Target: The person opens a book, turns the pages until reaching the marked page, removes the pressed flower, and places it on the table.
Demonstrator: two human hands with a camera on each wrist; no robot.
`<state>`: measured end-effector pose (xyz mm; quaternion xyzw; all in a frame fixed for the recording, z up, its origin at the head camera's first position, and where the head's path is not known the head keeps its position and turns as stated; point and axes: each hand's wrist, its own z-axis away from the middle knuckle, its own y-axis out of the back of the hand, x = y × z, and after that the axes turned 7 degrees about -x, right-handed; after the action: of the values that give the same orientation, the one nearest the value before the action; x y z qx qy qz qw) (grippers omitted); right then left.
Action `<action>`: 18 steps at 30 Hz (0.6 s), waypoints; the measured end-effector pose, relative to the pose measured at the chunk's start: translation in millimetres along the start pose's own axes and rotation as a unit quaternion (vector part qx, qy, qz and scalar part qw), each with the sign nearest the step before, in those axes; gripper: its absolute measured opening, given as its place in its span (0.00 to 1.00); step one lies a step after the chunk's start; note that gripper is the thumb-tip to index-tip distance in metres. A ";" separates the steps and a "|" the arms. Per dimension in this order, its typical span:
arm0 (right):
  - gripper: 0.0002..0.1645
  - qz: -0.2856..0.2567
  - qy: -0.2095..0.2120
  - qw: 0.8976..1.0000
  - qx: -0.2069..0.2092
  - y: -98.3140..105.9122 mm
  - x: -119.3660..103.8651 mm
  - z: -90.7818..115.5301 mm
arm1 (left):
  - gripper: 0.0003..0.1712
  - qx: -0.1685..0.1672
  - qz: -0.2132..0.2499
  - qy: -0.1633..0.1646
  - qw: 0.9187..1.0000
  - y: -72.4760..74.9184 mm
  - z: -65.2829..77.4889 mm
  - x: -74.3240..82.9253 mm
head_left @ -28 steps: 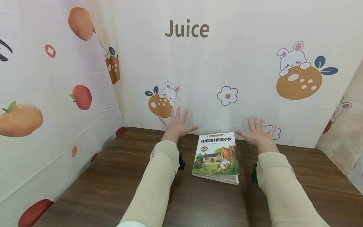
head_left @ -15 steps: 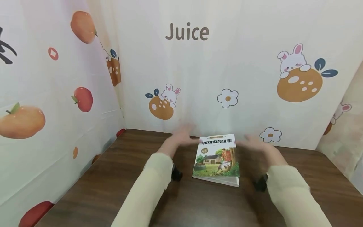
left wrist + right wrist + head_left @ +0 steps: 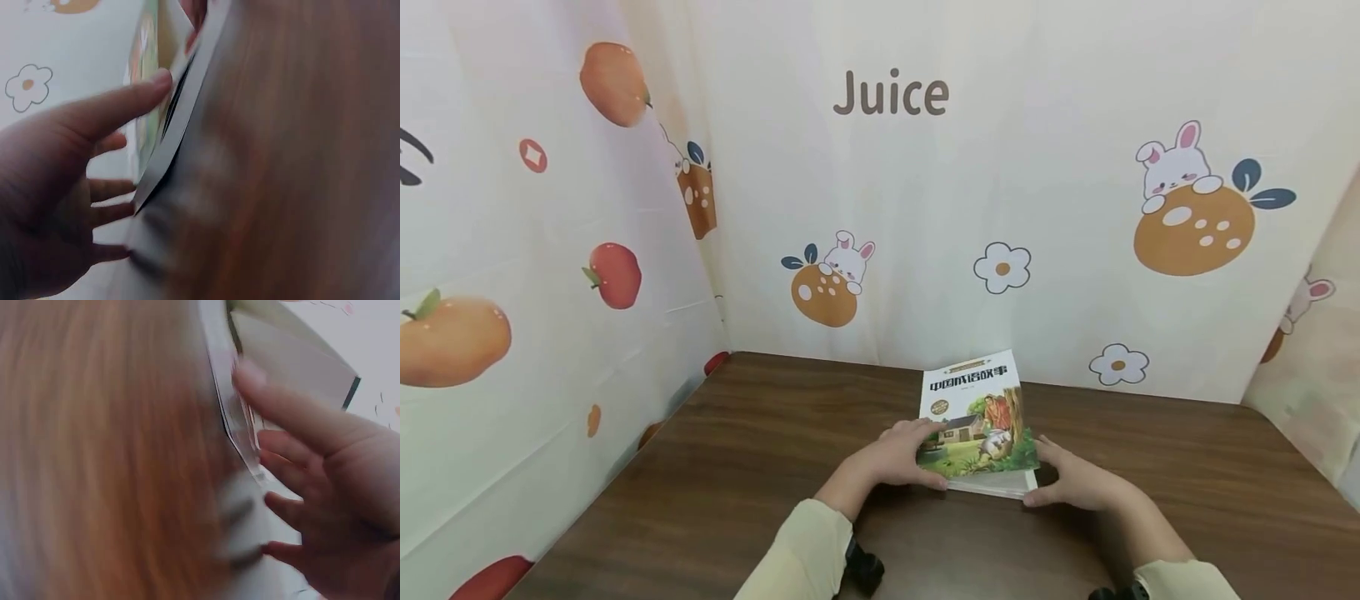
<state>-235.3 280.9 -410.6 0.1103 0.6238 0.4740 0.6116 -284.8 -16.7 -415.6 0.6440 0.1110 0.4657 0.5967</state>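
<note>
A paperback book (image 3: pixel 973 417) with a farmhouse scene and Chinese title on its cover lies on the dark wooden table. Its front cover gapes a little from the pages along the near edge. At the book's near left corner is my left hand (image 3: pixel 891 457), fingers along the left side and thumb by the near edge. My right hand (image 3: pixel 1078 482) is at the near right corner, its thumb close to the page block. Both wrist views show the fingers spread and only lightly bent, with fingertips at the book's edges (image 3: pixel 181 115). Contact of each finger is hard to tell through blur.
A printed white curtain (image 3: pixel 925 208) with fruit, rabbits and flowers stands behind the table, and another covers the left side. The brown tabletop (image 3: pixel 760 433) stretches around the book. A black wrist device (image 3: pixel 863 568) sits below my left hand.
Both hands have come down and back from spread beside the book's far end to its near corners. The book is turned slightly counterclockwise from before.
</note>
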 end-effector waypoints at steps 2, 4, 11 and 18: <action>0.49 0.023 0.007 0.999 0.041 -5.2 8.6 -1.5 | 0.52 0.022 -0.003 0.000 1.000 -8.5 -2.4 1.6; 0.48 0.045 0.012 0.996 0.072 -9.3 15.1 -2.3 | 0.53 0.040 -0.008 -0.002 0.999 -15.5 -4.3 3.4; 0.45 0.048 0.026 0.992 0.117 -14.6 22.3 -3.5 | 0.44 0.086 -0.011 -0.021 0.996 -22.5 -7.6 3.4; 0.42 0.042 0.030 0.992 0.119 -16.0 24.7 -3.8 | 0.41 0.151 0.037 -0.091 0.984 -20.7 -5.5 1.2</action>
<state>-237.2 288.4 -439.3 0.1941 0.6889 0.4246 0.5545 -279.7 -6.7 -433.9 0.7700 0.1013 0.4047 0.4827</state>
